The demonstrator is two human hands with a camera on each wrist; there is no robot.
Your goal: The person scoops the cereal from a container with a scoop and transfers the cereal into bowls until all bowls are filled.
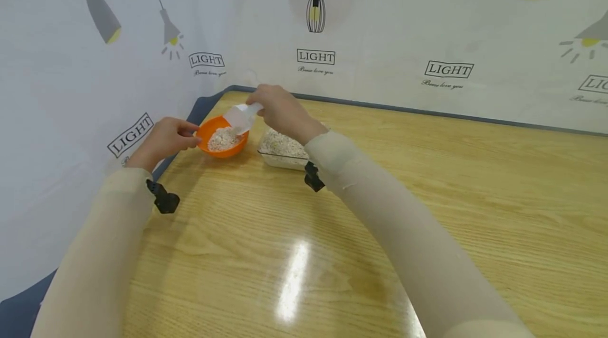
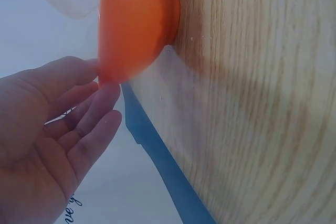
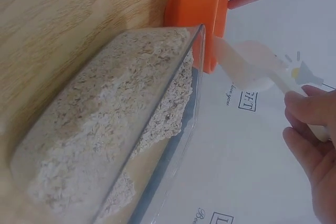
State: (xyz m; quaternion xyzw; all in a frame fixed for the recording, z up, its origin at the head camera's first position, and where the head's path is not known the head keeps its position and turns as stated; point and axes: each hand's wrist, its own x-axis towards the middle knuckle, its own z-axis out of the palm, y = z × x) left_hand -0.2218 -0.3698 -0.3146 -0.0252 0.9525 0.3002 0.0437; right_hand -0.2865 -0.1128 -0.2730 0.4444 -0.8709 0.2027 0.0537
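Note:
An orange bowl [image 1: 222,152] with oat flakes [image 1: 224,139] in it stands near the table's far left corner. My left hand [image 1: 167,140] pinches the bowl's left rim between thumb and fingers, seen close up as the hand [image 2: 63,114] at the bowl [image 2: 134,24] in the left wrist view. In my right hand [image 1: 283,111] is the handle of a white, translucent scoop [image 1: 241,116], tilted down over the bowl's right side. The right wrist view shows thumb and fingers gripping the scoop [image 3: 252,64]. Right of the bowl, a clear container [image 3: 202,40] holds more oat flakes [image 3: 105,108].
The wooden table [image 1: 228,253] extends toward me and to the right. A white sheet [image 1: 380,37] printed with lamps rises behind and left of it. Dark blue edging [image 1: 370,104] runs along the table's back and left sides.

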